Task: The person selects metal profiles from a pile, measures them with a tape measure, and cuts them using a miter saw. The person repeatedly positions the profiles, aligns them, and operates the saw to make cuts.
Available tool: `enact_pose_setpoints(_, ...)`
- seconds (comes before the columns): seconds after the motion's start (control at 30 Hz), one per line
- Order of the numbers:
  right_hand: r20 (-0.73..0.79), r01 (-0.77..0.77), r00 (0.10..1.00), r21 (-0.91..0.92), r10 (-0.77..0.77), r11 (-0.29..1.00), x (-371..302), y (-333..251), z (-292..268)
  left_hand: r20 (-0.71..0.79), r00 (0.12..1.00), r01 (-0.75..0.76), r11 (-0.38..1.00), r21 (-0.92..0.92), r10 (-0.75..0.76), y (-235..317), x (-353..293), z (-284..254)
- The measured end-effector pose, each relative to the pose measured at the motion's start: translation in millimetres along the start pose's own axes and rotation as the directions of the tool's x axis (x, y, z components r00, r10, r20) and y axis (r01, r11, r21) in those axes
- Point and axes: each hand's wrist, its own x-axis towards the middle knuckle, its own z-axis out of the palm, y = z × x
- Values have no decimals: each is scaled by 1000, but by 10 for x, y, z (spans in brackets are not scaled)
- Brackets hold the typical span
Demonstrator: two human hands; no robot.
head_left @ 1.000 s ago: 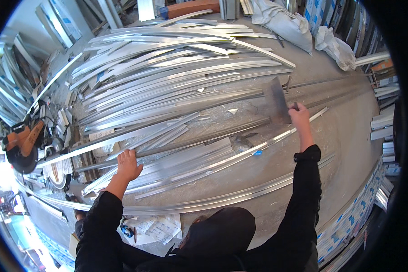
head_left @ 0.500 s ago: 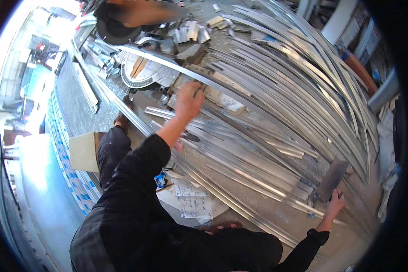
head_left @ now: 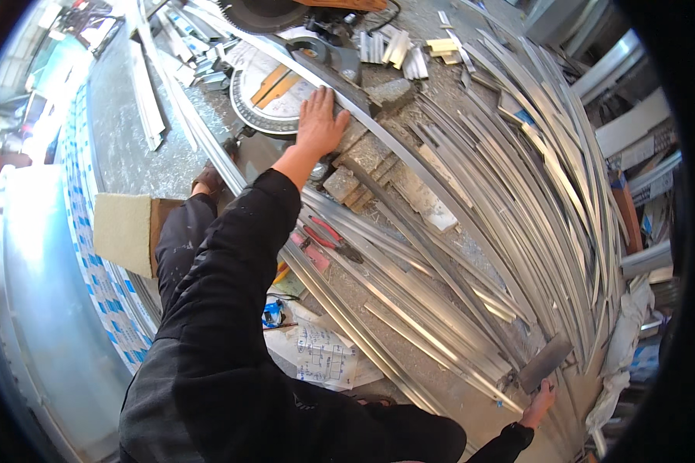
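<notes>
My left hand (head_left: 320,123) lies with fingers stretched at the edge of a long pale metal profile (head_left: 409,154), which rests across the round base (head_left: 274,92) of a mitre saw. Its fingertips seem to touch the profile. At the lower right, my right hand (head_left: 541,403) grips the near edge of a grey rectangular metal piece (head_left: 546,363) close to the profile's far end; whether the two are joined I cannot tell. Above the base is the toothed saw blade (head_left: 266,11), with an orange-brown part (head_left: 347,4) beside it.
Many long metal profiles (head_left: 517,185) cover the floor at right. Red-handled pliers (head_left: 324,233), a blue tape measure (head_left: 272,314) and a sheet with drawn lines (head_left: 326,355) lie before me. A beige box (head_left: 123,231) stands at left, and short offcuts (head_left: 394,50) behind the saw.
My left hand has gone from curled fingers to stretched ones, now at the profile beside the saw base. The right hand still holds the grey piece. The whole view has shifted.
</notes>
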Motion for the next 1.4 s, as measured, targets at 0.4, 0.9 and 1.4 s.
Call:
enact_pose_setpoints(0.4, -73, 22, 997, -59, -27, 998, -457, -421, 742, -15, 987, -153, 974, 169, 158, -742, 301, 386)
enact_pose_setpoints(0.9, 47, 150, 987, 50, -152, 987, -948, -893, 1518, -56, 977, -194, 965, 178, 206, -662, 275, 420)
enact_pose_setpoints(1.4, 120, 136, 983, 38, -139, 990, -1014, -987, 1578, -32, 985, -157, 963, 219, 168, -638, 273, 392)
